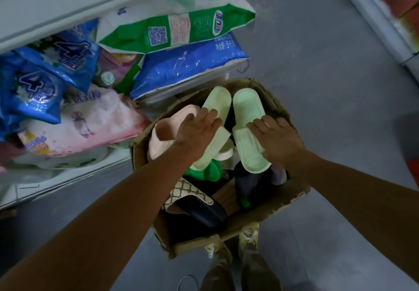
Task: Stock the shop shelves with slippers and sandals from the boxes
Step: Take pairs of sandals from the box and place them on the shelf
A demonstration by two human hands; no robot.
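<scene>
Atop the open cardboard box (229, 222) lie two pale green foam slippers (248, 130), light and flexible; left hand (195, 130) and right hand (277, 141) rest flat, fingers straight; best pinched at the straps.

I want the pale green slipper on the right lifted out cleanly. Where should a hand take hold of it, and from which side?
Probably by the strap band. The right pale green slipper lies sole side down on top of the pile in the cardboard box, its strap raised near the right hand. Come from above and curl fingers under the strap's open edge; its heel end is bare and flat.
</scene>
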